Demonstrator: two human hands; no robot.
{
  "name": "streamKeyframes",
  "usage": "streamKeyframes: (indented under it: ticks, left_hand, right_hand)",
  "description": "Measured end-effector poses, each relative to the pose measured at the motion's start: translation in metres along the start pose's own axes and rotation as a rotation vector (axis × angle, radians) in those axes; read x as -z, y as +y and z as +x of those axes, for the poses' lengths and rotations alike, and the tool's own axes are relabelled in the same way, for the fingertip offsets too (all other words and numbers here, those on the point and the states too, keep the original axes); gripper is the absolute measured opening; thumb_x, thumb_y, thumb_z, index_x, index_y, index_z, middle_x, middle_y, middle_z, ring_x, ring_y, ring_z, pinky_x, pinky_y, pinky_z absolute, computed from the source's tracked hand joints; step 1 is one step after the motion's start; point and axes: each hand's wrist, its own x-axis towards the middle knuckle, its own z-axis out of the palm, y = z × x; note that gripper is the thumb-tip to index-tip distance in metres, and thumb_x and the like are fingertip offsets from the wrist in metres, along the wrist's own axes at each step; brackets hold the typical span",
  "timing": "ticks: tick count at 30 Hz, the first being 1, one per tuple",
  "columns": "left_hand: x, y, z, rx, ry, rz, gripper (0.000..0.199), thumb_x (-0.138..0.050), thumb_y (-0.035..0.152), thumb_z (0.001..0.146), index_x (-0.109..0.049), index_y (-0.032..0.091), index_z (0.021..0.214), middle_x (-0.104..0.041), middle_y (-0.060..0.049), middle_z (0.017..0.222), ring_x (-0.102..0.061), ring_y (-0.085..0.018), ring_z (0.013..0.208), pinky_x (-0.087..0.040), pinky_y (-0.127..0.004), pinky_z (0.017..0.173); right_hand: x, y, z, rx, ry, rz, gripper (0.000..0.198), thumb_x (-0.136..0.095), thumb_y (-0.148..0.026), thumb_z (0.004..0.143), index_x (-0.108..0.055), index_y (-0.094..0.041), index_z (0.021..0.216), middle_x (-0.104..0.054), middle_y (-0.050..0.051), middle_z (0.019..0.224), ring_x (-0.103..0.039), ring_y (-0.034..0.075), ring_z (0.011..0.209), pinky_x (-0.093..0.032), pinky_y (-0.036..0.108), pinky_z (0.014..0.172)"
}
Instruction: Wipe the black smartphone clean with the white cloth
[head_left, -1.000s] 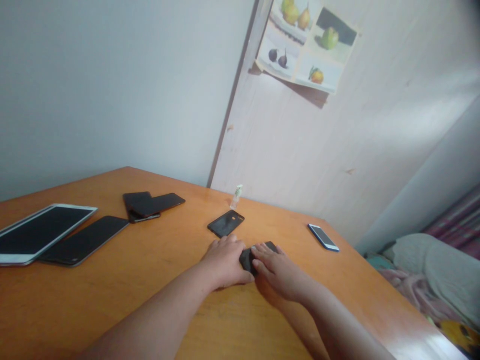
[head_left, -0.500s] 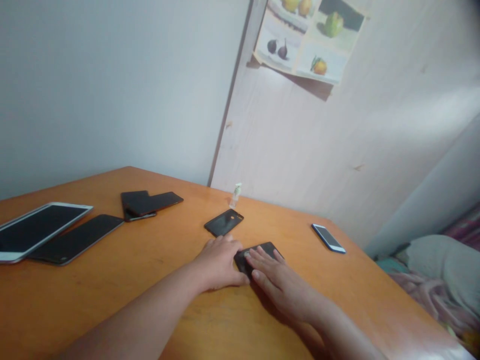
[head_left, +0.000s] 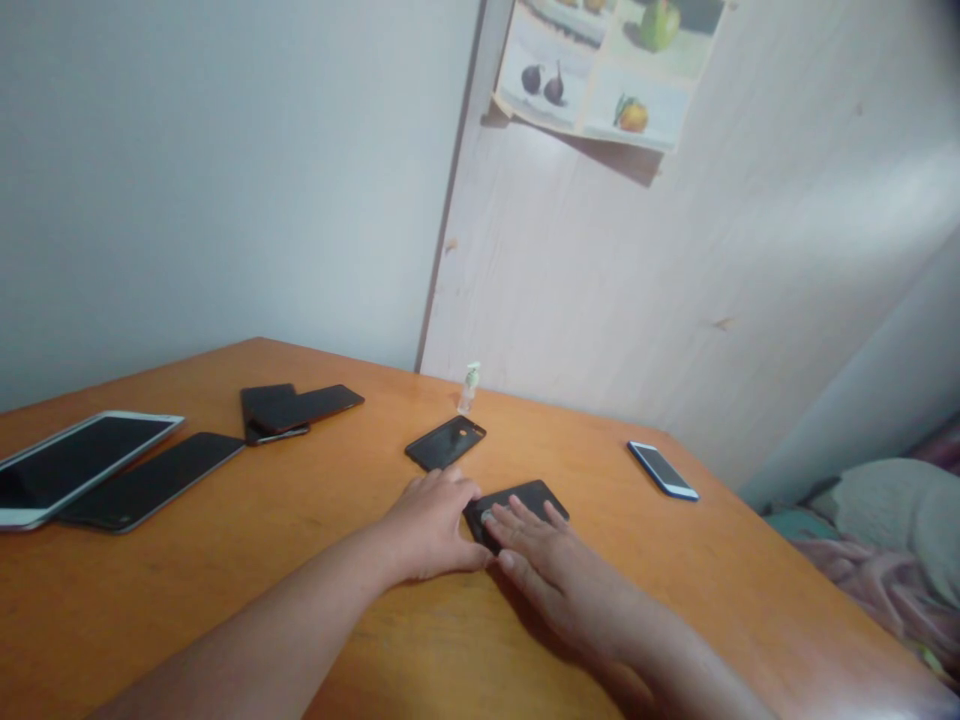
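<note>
A black phone (head_left: 534, 494) lies on the wooden table in front of me, partly covered by my hands. My left hand (head_left: 433, 522) holds its left end, thumb at the near side and fingers at the far side. Flat across the phone rests my right hand (head_left: 551, 560), its fingers stretched out. Near the right fingertips is a small pale round patch (head_left: 486, 516) that I cannot make out. Just beyond my left hand lies an empty black phone case (head_left: 445, 443) with a cutout near one end.
A small clear pump bottle (head_left: 469, 390) stands behind the case. On the left lie a white tablet (head_left: 90, 455), a large black phone (head_left: 161, 480) and overlapping dark phones (head_left: 307, 407). A blue-edged phone (head_left: 663, 470) is near the table's right edge. Walls rise behind.
The view has shifted slightly. My right hand has stayed flat on the phone with at most a slight slide, and my left hand keeps its hold.
</note>
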Motion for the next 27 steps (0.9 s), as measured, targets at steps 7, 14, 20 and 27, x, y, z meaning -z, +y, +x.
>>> streamKeyframes:
  ticks: [7, 14, 20, 27]
  left_hand:
    - [0.001, 0.001, 0.0, 0.002, -0.005, -0.023, 0.06, -0.072, 0.06, 0.058, -0.063, 0.027, 0.107, -0.059, -0.006, 0.106, -0.056, -0.029, 0.099, -0.045, -0.037, 0.081]
    - [0.004, 0.002, 0.0, 0.002, -0.003, -0.024, 0.056, -0.071, 0.06, 0.06, -0.064, 0.026, 0.104, -0.059, -0.006, 0.106, -0.057, -0.029, 0.098, -0.045, -0.035, 0.079]
    - [0.005, 0.002, 0.001, -0.001, -0.017, -0.039, 0.059, -0.072, 0.061, 0.058, -0.064, 0.027, 0.106, -0.058, -0.006, 0.106, -0.056, -0.029, 0.098, -0.045, -0.035, 0.08]
    - [0.003, 0.001, 0.001, 0.011, -0.02, -0.036, 0.061, -0.072, 0.062, 0.058, -0.064, 0.027, 0.107, -0.058, -0.007, 0.107, -0.056, -0.03, 0.099, -0.046, -0.035, 0.079]
  right_hand:
    - [0.006, 0.039, 0.001, -0.322, 0.072, -0.131, 0.056, -0.024, -0.047, 0.1, -0.041, -0.018, 0.144, -0.035, 0.009, 0.152, -0.019, 0.03, 0.144, -0.012, 0.063, 0.113]
    - [0.013, 0.0, -0.012, -0.002, -0.092, 0.026, 0.055, -0.022, -0.052, 0.099, -0.032, -0.028, 0.148, -0.03, 0.001, 0.154, -0.017, 0.024, 0.145, -0.013, 0.053, 0.117]
    - [0.02, 0.041, -0.014, -0.31, 0.015, -0.104, 0.056, -0.028, -0.05, 0.098, -0.047, -0.02, 0.141, -0.041, 0.009, 0.148, -0.023, 0.031, 0.143, -0.011, 0.061, 0.114]
    - [0.023, 0.012, -0.02, -0.042, -0.082, 0.015, 0.052, -0.031, -0.051, 0.098, -0.043, -0.027, 0.143, -0.038, 0.004, 0.15, -0.024, 0.025, 0.143, -0.012, 0.052, 0.117]
